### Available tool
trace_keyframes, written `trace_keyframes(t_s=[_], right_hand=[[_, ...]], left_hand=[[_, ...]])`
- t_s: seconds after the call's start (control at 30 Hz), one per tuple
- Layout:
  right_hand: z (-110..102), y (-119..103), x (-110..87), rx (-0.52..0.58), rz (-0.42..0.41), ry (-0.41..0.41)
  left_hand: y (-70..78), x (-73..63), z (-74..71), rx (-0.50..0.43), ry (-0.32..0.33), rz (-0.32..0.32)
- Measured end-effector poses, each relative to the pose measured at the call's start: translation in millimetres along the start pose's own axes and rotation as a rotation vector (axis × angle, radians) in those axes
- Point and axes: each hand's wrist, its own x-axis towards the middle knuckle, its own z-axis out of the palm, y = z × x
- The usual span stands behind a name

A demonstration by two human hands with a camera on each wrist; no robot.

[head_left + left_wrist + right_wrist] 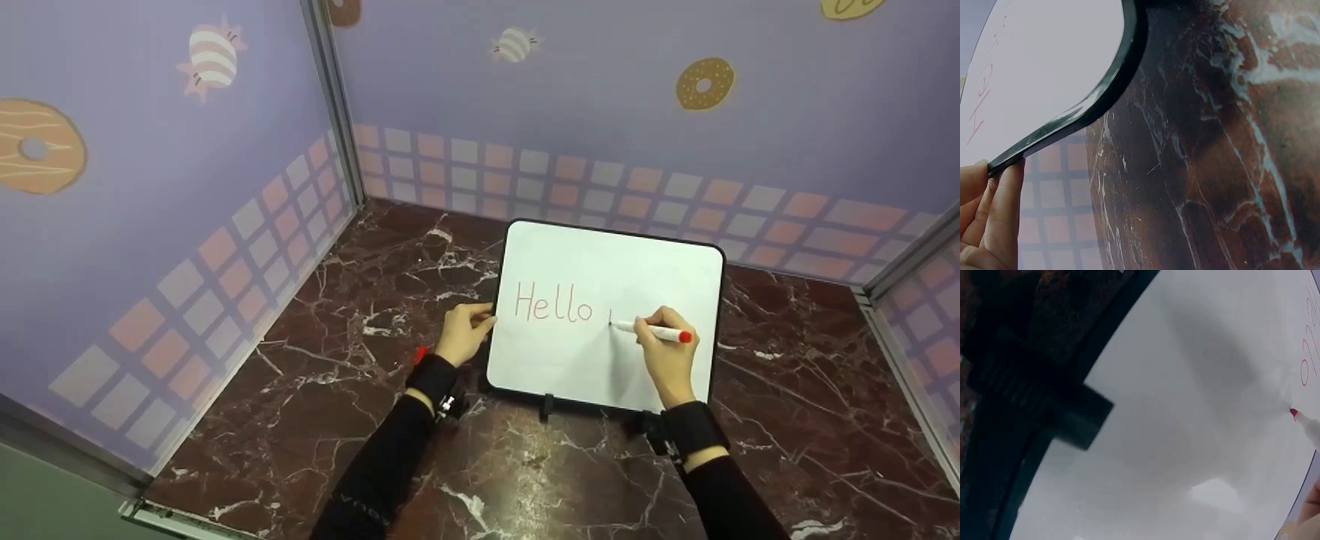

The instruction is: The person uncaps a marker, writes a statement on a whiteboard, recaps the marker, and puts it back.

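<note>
A whiteboard (570,360) with a black frame leans upright on the table, the word "Hello" written on it in thin red letters. To the right of the word is a short red stroke. My right hand (670,356) pinches a white marker (660,331) with a red end, and its tip touches the board at that stroke. In the right wrist view the red marker tip (1294,413) meets the white surface. My left hand (463,330) pinches the board's left edge between thumb and fingers (1005,208), as the left wrist view shows.
Black clips (547,407) hold the board's lower edge. A small red object (421,354), perhaps a marker cap, shows beside the left wrist, partly hidden. Dark red marbled tabletop (300,405) surrounds the board, with patterned purple walls (600,97) behind and at both sides.
</note>
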Motion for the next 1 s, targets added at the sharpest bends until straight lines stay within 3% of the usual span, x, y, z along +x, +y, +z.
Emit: trace_keyframes(t_s=[0.4, 0.77, 1.0], right_hand=[[-1, -2, 6.8, 0.005, -0.031, 0.047], [-5, 0, 1.4, 0.004, -0.025, 0.019], [-8, 12, 4.2, -0.020, -0.045, 0.085]], left_hand=[[0.6, -0.3, -0.3, -0.002, 0.005, -0.003], [1.9, 0.1, -1.5, 0.008, -0.010, -0.034], [0.7, -0.7, -0.1, -0.002, -0.004, -0.015]])
